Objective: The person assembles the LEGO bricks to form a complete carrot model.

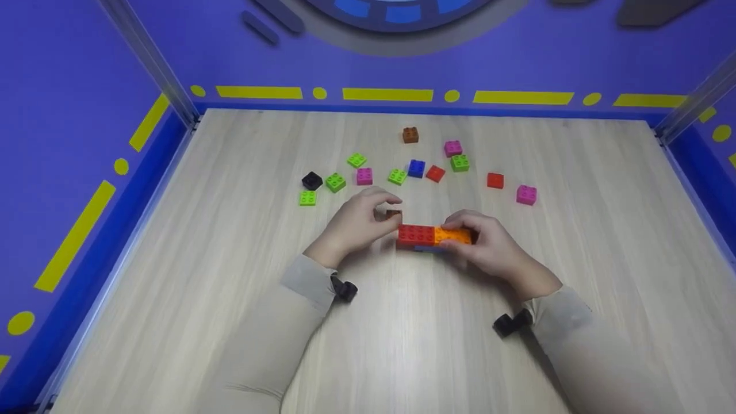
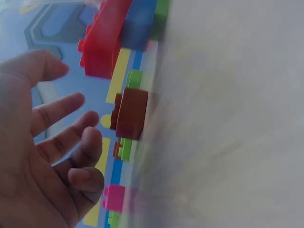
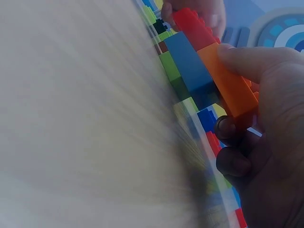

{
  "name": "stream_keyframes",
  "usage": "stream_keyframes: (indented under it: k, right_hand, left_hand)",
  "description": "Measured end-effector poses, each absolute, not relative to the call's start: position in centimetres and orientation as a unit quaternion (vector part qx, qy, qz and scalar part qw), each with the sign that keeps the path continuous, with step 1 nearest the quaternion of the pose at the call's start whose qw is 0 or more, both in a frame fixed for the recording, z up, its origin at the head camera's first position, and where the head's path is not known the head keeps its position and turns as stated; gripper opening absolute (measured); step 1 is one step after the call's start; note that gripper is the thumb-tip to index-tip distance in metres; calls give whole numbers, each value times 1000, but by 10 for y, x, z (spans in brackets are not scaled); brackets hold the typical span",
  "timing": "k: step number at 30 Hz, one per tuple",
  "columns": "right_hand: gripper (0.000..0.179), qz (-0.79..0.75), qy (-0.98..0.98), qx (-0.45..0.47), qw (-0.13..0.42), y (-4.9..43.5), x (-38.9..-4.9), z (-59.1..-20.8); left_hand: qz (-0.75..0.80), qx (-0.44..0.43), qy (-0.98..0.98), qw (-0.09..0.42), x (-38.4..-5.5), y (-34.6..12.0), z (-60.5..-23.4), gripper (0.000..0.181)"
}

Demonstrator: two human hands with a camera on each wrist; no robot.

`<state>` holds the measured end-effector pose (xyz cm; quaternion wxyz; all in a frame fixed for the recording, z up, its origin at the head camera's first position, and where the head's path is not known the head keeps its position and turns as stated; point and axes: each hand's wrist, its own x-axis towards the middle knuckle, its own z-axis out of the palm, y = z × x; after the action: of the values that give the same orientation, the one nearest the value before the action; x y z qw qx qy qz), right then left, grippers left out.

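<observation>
My right hand grips the orange brick at the right end of a small built block, thumb on the near side. In that block a red brick sits beside the orange one, both on a blue brick, with a green brick lowest. My left hand is just left of the block, its fingers loosely bent and holding nothing. Close to its fingertips stands a brown brick on the table, apart from the fingers in the left wrist view.
Loose bricks lie scattered farther back on the table: several green ones, a black brick, a blue brick, red ones, pink ones and another brown brick. Purple-blue walls enclose the back and sides.
</observation>
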<state>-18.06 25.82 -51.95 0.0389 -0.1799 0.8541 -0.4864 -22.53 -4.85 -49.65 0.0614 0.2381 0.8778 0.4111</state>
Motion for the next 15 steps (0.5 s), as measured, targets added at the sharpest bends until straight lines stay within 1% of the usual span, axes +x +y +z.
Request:
stream_keyframes:
  k: [8, 15]
  right_hand:
    - [24, -486, 855, -180, 40, 258, -179, -520]
    - [24, -485, 856, -173, 46, 259, -180, -520]
  left_hand:
    - [395, 219, 887, 97, -232, -53, -505, 49]
    - [377, 215, 895, 108, -233, -51, -508, 46]
